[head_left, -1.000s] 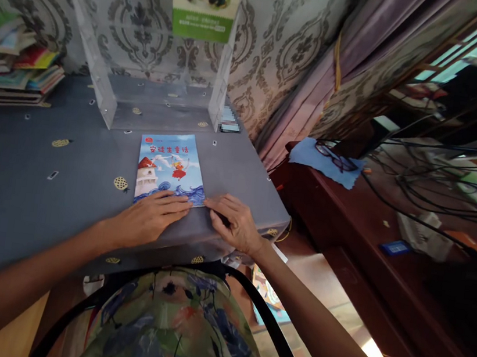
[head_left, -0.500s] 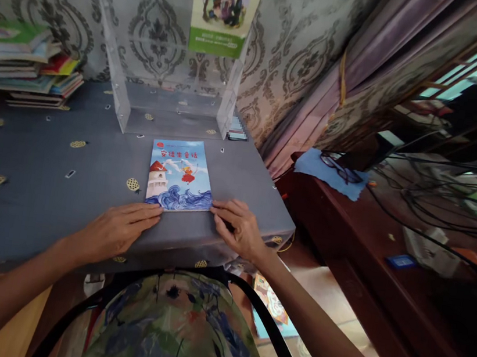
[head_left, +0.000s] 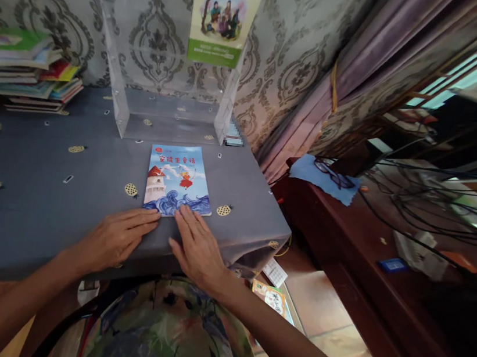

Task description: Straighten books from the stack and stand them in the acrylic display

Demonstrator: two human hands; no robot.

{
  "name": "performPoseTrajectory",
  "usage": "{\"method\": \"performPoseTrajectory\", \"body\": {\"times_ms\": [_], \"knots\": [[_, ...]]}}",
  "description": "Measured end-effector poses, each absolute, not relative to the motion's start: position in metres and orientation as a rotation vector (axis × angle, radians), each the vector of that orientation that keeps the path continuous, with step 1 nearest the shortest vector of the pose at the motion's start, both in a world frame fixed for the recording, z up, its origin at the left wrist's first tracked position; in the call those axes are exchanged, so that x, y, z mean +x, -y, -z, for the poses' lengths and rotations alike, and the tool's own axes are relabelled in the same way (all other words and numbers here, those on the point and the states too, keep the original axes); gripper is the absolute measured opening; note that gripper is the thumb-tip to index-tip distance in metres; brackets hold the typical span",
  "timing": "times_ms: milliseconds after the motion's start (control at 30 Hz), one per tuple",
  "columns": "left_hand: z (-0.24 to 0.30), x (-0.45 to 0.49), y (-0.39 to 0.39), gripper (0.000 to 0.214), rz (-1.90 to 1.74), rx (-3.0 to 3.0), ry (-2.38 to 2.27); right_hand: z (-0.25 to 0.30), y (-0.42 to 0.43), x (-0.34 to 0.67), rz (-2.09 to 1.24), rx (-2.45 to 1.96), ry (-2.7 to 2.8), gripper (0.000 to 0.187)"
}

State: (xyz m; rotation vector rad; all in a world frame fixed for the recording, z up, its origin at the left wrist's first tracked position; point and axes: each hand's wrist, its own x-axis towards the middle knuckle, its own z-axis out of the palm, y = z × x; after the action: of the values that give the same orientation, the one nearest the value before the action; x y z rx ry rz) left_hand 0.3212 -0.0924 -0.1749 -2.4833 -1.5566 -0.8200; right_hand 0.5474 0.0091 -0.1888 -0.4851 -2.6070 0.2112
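Note:
A thin blue picture book (head_left: 179,179) with red Chinese characters, a lighthouse and waves on its cover lies flat on the grey tablecloth (head_left: 101,184). My left hand (head_left: 118,239) rests at the book's lower left corner, fingers stretched out, fingertips touching its bottom edge. Over the middle of that same edge lies my right hand (head_left: 200,249), its fingers extended on the wave picture and the thumb apart on the cloth. Neither hand grips anything. Behind the book stands a clear acrylic rack (head_left: 170,125) holding a green and cream book (head_left: 225,16) upright.
Stacked books (head_left: 19,70) stand at the table's left back. To the right, a dark red wooden desk (head_left: 345,233) carries a blue cloth (head_left: 321,180) with glasses, tangled cables (head_left: 432,210) and a small blue box (head_left: 394,264). A mauve curtain (head_left: 316,89) hangs behind.
My right hand has moved left from the book's lower right corner to the middle of its bottom edge. My left hand stays at the lower left corner. The view has shifted slightly.

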Motion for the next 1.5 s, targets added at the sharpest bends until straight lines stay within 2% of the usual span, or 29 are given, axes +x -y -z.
{"method": "performPoseTrajectory", "body": {"times_ms": [400, 633, 1000, 1167, 1367, 1500], "knots": [[0.163, 0.327, 0.089, 0.034, 0.849, -2.476, 1.591, 0.187, -0.029, 0.58, -0.137, -0.573, 2.48, 0.044], [0.156, 0.323, 0.072, 0.037, 0.799, -2.41, 1.845, 0.18, -0.041, 0.578, -0.186, -0.539, 2.391, 0.029], [0.189, 0.289, 0.009, 0.045, 0.709, -1.951, 2.217, 0.173, -0.055, 0.573, -0.311, -0.536, 2.294, 0.024], [0.183, 0.287, -0.011, 0.046, 1.111, -1.926, 2.327, 0.175, -0.055, 0.576, -0.338, -0.533, 2.331, 0.027], [0.157, 0.281, -0.025, 0.051, 2.228, -1.405, 2.708, 0.175, -0.057, 0.576, -0.316, -0.529, 2.339, 0.026], [0.146, 0.277, -0.03, 0.051, 2.53, -1.0, 2.818, 0.175, -0.057, 0.576, -0.307, -0.551, 2.345, 0.024]]}}
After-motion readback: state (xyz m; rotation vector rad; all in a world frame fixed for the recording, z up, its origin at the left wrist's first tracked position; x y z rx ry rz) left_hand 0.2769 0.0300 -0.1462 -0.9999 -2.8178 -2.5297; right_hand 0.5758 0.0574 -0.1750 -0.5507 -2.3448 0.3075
